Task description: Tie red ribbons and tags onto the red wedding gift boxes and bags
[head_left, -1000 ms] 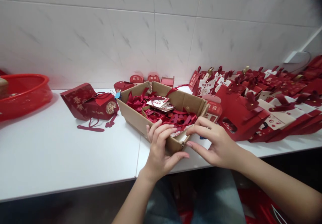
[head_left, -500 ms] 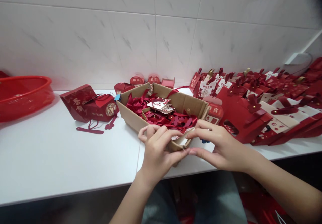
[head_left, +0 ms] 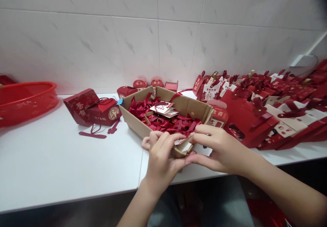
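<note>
An open cardboard box [head_left: 135, 126] sits on the white table, one corner pointing at me. Dark red ribbons [head_left: 140, 111] fill it, and a small stack of printed white cards [head_left: 162, 108] lies on top. My left hand [head_left: 162, 155] grips the near corner, fingers over the rim and thumb outside. From the right, my right hand [head_left: 219, 148] pinches the same corner, its thumb meeting the left thumb. A whitish piece [head_left: 184, 146] shows inside the corner between the fingers; whether they hold it too I cannot tell.
Left of the box stands a red gift box [head_left: 102, 113] with a cord and tag. A red plastic basin [head_left: 28, 104] is at the far left. Many red and white gift boxes [head_left: 255, 118] crowd the right side. Several small red boxes [head_left: 140, 83] stand by the tiled wall.
The view has shifted slightly, so everything sits a little lower. Both hands stay at the box's near corner; the thumbs have come closer together.
</note>
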Demonstrator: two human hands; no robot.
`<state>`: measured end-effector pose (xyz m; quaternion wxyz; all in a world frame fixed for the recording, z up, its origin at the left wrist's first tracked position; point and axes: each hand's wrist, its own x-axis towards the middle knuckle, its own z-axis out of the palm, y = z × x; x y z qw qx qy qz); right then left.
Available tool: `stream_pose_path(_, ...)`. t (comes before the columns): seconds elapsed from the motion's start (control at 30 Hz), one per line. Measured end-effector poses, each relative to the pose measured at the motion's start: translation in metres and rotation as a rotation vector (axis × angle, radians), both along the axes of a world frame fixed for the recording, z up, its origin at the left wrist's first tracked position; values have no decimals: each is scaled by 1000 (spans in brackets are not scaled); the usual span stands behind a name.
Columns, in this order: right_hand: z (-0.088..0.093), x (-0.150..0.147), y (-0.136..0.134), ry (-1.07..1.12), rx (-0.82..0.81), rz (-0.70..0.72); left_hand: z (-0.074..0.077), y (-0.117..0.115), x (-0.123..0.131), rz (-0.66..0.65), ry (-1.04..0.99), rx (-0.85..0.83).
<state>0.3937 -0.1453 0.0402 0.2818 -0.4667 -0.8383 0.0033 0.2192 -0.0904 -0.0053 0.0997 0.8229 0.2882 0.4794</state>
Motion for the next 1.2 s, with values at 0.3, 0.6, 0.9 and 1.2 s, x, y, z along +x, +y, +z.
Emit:
stream_pose_path(0.3, -1, -8, 1, 2, -6, -74, -1, 0, 3, 15, -35, 15)
stream_pose_path(0.6, -2, -10, -1, 1, 11, -114, 0, 0, 0, -31, -3, 17)
stream_pose_path(0.9, -1, -11, 0, 13, -17, -122, 1, -2, 0, -41, 26, -3)
stream_pose_path(1.2, 7, 1, -15, 138, -231, -79, -1, 1, -3, -22, -12, -27)
